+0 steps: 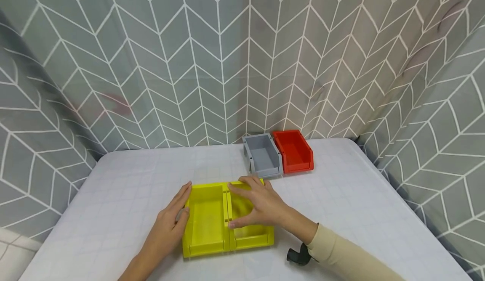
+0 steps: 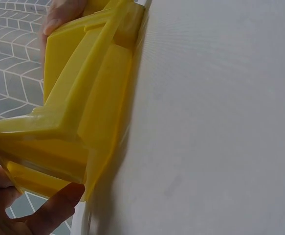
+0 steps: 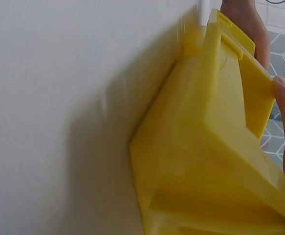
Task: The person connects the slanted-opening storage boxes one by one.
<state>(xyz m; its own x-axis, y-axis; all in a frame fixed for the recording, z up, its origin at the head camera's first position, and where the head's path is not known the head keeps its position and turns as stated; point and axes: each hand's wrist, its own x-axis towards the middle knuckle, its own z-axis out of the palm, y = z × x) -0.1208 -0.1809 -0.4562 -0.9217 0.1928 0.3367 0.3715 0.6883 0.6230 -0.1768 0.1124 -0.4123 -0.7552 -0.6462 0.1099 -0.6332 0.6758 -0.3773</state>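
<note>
Two yellow storage bins stand side by side on the table. My left hand rests along the outer side of the left yellow bin, its fingers fairly straight. In the left wrist view, a fingertip touches that bin's wall. Over the right yellow bin my right hand spreads and bends its fingers. Its thumb and index finger reach the rim between the bins, while other fingers lie at the back rim. The right wrist view shows the thumb on the rim of the bin.
Behind the yellow bins, a grey bin and a red bin stand side by side. A white cloth covers the table. Patterned curtains hang at the back and sides. A black device sits at the right wrist.
</note>
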